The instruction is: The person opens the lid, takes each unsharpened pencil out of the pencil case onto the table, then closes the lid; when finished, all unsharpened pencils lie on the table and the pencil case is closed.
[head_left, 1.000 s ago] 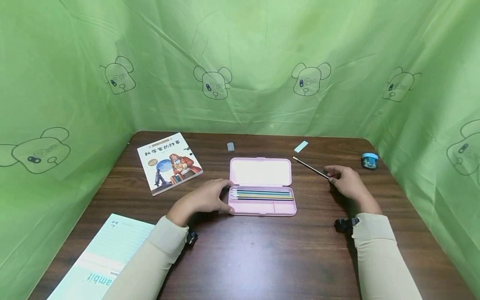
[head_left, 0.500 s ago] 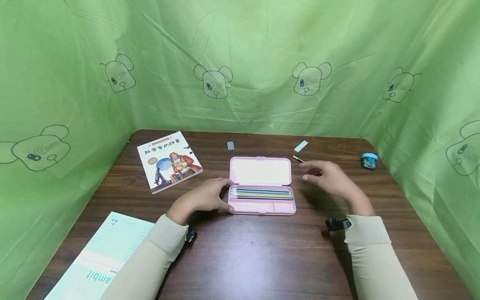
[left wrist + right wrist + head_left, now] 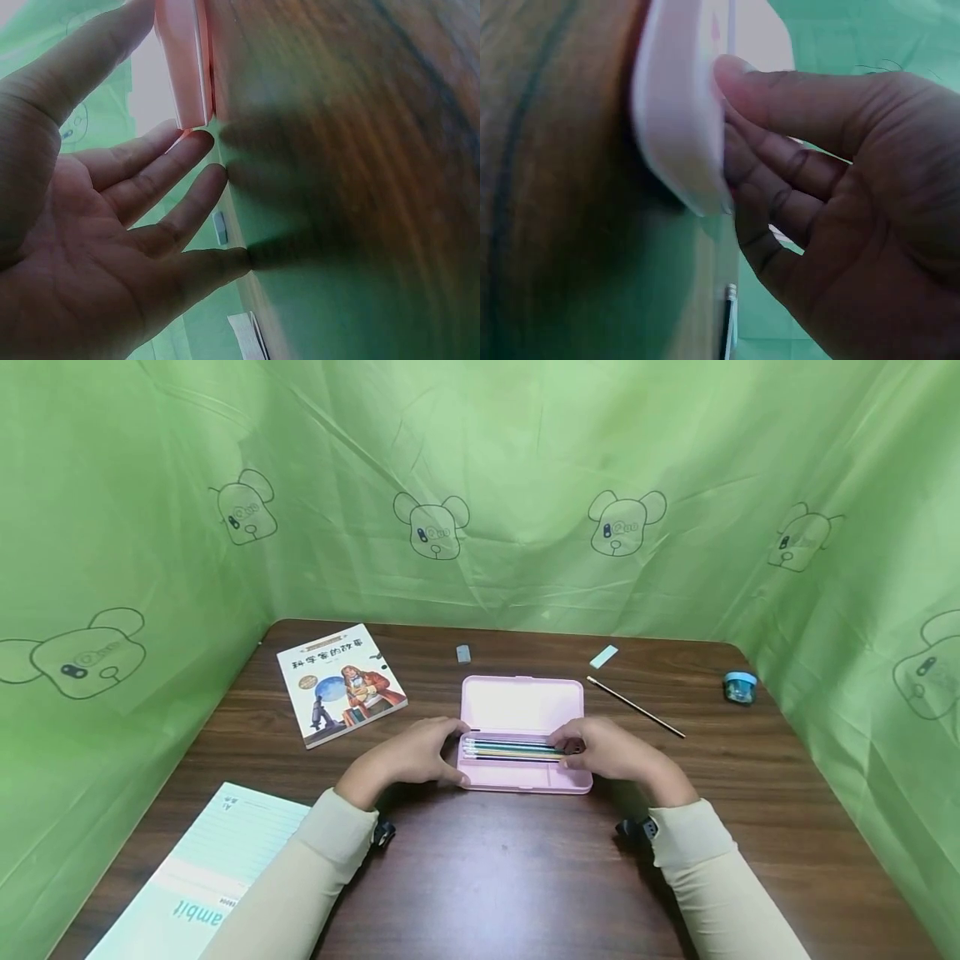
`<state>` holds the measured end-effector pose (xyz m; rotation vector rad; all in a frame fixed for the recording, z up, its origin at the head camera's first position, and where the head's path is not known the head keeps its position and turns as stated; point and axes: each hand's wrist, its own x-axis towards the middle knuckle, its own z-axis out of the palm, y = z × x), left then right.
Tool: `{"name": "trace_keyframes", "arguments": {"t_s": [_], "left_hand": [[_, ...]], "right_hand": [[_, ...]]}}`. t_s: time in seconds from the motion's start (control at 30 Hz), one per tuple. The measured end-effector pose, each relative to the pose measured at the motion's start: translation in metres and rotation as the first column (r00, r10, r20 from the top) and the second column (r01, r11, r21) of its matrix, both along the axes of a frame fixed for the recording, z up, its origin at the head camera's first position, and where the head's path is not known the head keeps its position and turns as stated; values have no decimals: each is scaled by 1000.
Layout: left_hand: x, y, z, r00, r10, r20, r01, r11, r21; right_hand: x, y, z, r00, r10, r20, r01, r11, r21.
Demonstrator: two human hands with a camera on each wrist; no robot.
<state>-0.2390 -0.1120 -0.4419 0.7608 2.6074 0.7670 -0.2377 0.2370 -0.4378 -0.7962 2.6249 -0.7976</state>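
An open pink pencil case [image 3: 510, 778] lies mid-table, its lid [image 3: 517, 703] folded back. Several pencils [image 3: 513, 750] lie side by side in its long rear compartment. My left hand [image 3: 408, 753] holds the case's left end, thumb at the front corner and fingers at the back. In the left wrist view, its fingertips touch the case end [image 3: 184, 75]. My right hand [image 3: 611, 750] reaches into the case's right end, thumb and curled fingers on either side of the pencil row. In the right wrist view the case wall [image 3: 679, 105] partly hides those fingertips. One loose pencil [image 3: 636, 706] lies right of the case.
A picture-covered book [image 3: 341, 685] lies at back left, a pale green notebook [image 3: 202, 868] at front left. Along the back are a grey eraser [image 3: 463, 654] and a light blue strip [image 3: 603, 657]. A small blue-lidded jar [image 3: 740, 687] stands near the right edge.
My right hand has let go of the loose pencil and moved left to the pencils in the case. The loose pencil stays on the table. My left hand has kept its place.
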Motion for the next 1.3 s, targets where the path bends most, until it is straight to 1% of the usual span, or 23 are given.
{"name": "trace_keyframes", "arguments": {"t_s": [0.37, 0.67, 0.77, 0.87, 0.97, 1.07, 1.17, 1.23, 1.3], "left_hand": [[0, 0, 0, 1000, 3, 5, -3, 1000, 5], [-1, 1, -2, 1000, 7, 11, -7, 1000, 6], [0, 1, -1, 1000, 8, 10, -8, 1000, 7], [0, 1, 0, 1000, 11, 9, -11, 1000, 6], [0, 2, -1, 1000, 9, 4, -9, 1000, 4], [0, 2, -1, 1000, 7, 6, -7, 1000, 3], [0, 2, -1, 1000, 9, 13, -9, 1000, 5], [1, 2, -1, 1000, 14, 19, -14, 1000, 5], [1, 1, -2, 1000, 17, 19, -17, 1000, 6]], "right_hand": [[3, -5, 0, 998, 36, -45, -35, 999, 18], [2, 0, 0, 1000, 24, 11, -24, 1000, -10], [0, 6, 2, 998, 10, 55, -8, 999, -47], [-2, 15, 6, 997, -19, 72, 26, 995, -100], [-6, 30, 8, 996, -77, 53, 84, 983, -165], [-10, 51, 11, 986, -169, 10, 168, 964, -206], [-13, 74, 11, 953, -301, -21, 291, 936, -198], [-14, 89, 9, 925, -378, -19, 369, 911, -183], [-16, 101, 5, 901, -434, -10, 427, 890, -163]]}}
